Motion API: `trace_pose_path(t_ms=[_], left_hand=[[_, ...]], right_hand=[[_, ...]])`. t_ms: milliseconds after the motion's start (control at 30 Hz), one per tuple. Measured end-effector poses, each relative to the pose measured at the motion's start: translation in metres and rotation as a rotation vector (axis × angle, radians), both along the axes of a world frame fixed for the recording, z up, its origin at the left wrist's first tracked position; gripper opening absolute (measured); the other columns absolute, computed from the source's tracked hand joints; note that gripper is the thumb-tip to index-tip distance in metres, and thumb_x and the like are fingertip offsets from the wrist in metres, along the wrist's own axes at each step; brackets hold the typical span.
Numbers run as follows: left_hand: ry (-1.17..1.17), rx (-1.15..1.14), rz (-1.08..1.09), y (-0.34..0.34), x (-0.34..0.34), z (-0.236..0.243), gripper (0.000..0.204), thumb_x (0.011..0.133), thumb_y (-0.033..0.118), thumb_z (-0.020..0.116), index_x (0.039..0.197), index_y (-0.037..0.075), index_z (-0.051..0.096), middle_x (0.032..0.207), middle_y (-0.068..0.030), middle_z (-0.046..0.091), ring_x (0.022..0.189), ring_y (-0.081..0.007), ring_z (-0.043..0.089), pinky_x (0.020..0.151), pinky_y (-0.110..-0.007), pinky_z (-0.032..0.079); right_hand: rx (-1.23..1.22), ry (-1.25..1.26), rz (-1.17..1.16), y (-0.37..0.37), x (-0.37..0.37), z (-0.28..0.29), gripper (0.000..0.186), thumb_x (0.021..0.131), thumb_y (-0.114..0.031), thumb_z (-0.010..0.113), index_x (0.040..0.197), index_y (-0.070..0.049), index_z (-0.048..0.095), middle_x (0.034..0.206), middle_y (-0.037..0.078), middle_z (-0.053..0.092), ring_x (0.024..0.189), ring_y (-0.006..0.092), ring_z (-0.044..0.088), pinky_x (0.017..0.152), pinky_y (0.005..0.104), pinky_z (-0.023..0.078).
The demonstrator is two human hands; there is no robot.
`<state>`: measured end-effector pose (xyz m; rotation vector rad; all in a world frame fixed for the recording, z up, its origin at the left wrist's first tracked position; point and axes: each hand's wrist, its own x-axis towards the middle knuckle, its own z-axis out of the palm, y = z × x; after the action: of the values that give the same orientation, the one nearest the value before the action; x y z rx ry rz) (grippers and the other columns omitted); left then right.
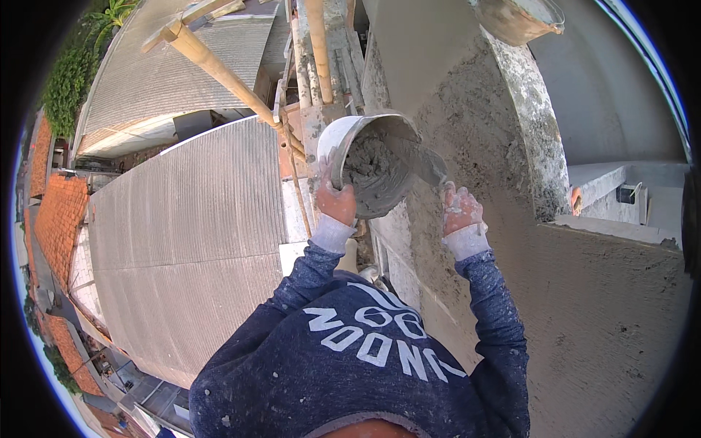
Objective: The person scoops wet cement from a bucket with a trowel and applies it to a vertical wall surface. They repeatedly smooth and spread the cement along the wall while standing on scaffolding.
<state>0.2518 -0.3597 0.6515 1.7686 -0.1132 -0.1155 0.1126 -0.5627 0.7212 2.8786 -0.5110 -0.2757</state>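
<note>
My left hand (334,193) grips the rim of a pale bucket (332,135) that is tilted, with wet grey mortar (376,175) inside. My right hand (460,208), spattered with pale material, is closed on the handle of a trowel. The metal trowel blade (427,162) reaches from that hand to the right side of the bucket's mouth, with grey mortar on it. Just to the right of both hands is a rough grey plastered wall (475,117); lower down its surface (569,314) looks smoother.
Bamboo poles (226,73) stand at the upper left, above corrugated roofs (182,248) and tiled roofs (55,226) far below. Another bucket (518,22) sits at the top right. A pale ledge (613,233) and a recessed window area (628,193) lie at the right.
</note>
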Motion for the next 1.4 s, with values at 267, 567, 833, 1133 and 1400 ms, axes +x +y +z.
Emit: trace_pose_path(t_ms=[267, 567, 833, 1133, 1400], left_hand=[[-0.102, -0.011, -0.250, -0.021, -0.019, 0.060, 0.073, 0.066, -0.013, 0.045, 0.133, 0.014, 0.049, 0.147, -0.0205, 0.030, 0.134, -0.0321, 0.033, 0.106, -0.035, 0.032], [0.033, -0.101, -0.307, -0.019, -0.005, 0.027, 0.069, 0.067, -0.008, 0.046, 0.134, 0.007, 0.048, 0.144, -0.0194, 0.036, 0.131, -0.0265, 0.039, 0.105, -0.031, 0.032], [0.368, -0.161, -0.105, -0.019, 0.013, -0.006, 0.047, 0.069, -0.001, 0.051, 0.116, -0.005, 0.053, 0.089, -0.0079, 0.061, 0.078, -0.0161, 0.055, 0.071, -0.028, 0.046], [0.364, -0.291, -0.007, -0.033, 0.017, -0.019, 0.043, 0.071, -0.001, 0.053, 0.113, -0.004, 0.054, 0.079, -0.0055, 0.056, 0.062, -0.0128, 0.053, 0.054, -0.027, 0.044], [0.534, -0.372, 0.137, -0.021, 0.035, -0.050, 0.034, 0.071, -0.003, 0.052, 0.104, -0.005, 0.055, 0.079, -0.0064, 0.059, 0.063, -0.0146, 0.056, 0.055, -0.028, 0.046]], right_hand=[[0.366, 0.287, -0.028, -0.022, -0.035, -0.020, 0.051, 0.087, -0.033, 0.051, 0.129, -0.005, 0.046, 0.110, 0.016, 0.059, 0.097, 0.0359, 0.059, 0.083, 0.0474, 0.047], [0.802, 0.070, -0.299, 0.042, -0.031, -0.082, 0.056, 0.082, -0.046, 0.057, 0.121, -0.006, 0.053, 0.107, 0.021, 0.061, 0.104, 0.0384, 0.056, 0.094, 0.0462, 0.041], [0.752, -0.059, -0.406, 0.030, -0.027, -0.079, 0.047, 0.078, -0.042, 0.062, 0.102, -0.002, 0.055, 0.092, 0.022, 0.063, 0.087, 0.0400, 0.061, 0.076, 0.0472, 0.049], [0.434, -0.043, -0.326, 0.011, -0.045, -0.096, 0.054, 0.078, -0.043, 0.062, 0.111, -0.001, 0.055, 0.099, 0.021, 0.064, 0.093, 0.0394, 0.061, 0.080, 0.0445, 0.050], [0.465, -0.057, -0.122, 0.010, -0.011, -0.039, 0.055, 0.078, -0.032, 0.065, 0.121, -0.002, 0.049, 0.095, 0.019, 0.065, 0.087, 0.0400, 0.062, 0.078, 0.0457, 0.050]])
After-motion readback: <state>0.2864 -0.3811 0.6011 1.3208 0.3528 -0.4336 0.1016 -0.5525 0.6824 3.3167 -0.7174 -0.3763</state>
